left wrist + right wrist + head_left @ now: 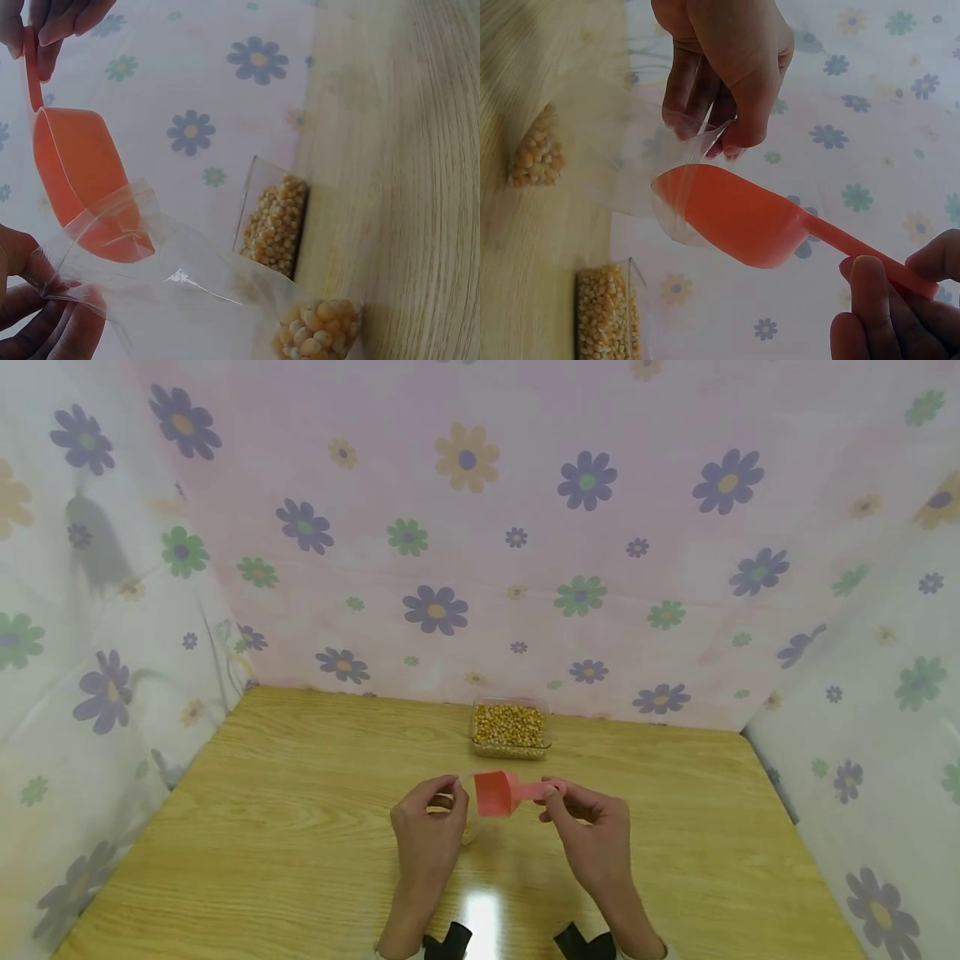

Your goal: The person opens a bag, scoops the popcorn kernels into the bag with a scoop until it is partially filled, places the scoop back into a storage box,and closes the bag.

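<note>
A clear plastic bag hangs from my left hand, whose thumb and fingers pinch its rim. Corn kernels fill the bag's bottom corner, down at the tabletop. My right hand grips a red-orange scoop by its handle, thumb on top. In the right wrist view the tip of the scoop reaches into the bag's mouth. The scoop is tilted toward the bag, and no kernels show in the part of its bowl visible from the left wrist.
Behind the hands, a clear rectangular container of corn kernels stands on the wooden table near its back edge. Flower-patterned cloth encloses the back and both sides.
</note>
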The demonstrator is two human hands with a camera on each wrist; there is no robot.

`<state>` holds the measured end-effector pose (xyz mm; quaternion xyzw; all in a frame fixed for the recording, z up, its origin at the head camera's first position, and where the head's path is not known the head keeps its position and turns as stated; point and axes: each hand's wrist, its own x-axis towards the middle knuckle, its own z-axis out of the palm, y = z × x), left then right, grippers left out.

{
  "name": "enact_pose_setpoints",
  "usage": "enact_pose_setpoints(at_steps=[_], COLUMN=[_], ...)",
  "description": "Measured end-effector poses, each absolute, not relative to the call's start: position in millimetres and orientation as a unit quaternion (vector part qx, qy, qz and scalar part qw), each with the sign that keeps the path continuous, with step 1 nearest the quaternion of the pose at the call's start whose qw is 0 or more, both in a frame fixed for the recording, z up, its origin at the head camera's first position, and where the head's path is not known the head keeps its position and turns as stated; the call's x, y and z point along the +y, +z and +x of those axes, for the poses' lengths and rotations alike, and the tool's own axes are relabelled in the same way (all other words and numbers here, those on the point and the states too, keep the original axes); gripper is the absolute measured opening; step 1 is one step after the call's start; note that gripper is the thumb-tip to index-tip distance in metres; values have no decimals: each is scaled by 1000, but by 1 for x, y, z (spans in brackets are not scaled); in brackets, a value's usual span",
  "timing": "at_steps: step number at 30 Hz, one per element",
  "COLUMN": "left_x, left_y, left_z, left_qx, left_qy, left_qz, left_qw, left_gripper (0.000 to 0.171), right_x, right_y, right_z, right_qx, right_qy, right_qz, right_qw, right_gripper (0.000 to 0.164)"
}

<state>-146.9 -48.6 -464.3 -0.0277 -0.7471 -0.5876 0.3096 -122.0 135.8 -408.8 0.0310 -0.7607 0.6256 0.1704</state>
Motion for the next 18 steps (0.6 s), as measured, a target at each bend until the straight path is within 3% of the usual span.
enact_pose_setpoints(at_steps=[7,18], left_x=[-48,-49], left_y=[-467,-470], left_z=[-145,-145], left_qx=[-754,-760], left_qy=[-581,-567], left_qz=[-29,-37], left_qw=[306,314], left_gripper=[11,13], right_x=[137,148], right_y=[-408,-408], right_z=[-122,-132], right_qx=[-762,-746], right_qy=[628,632], right_qz=[28,57], right_qw=[155,201], right_gripper=[13,13])
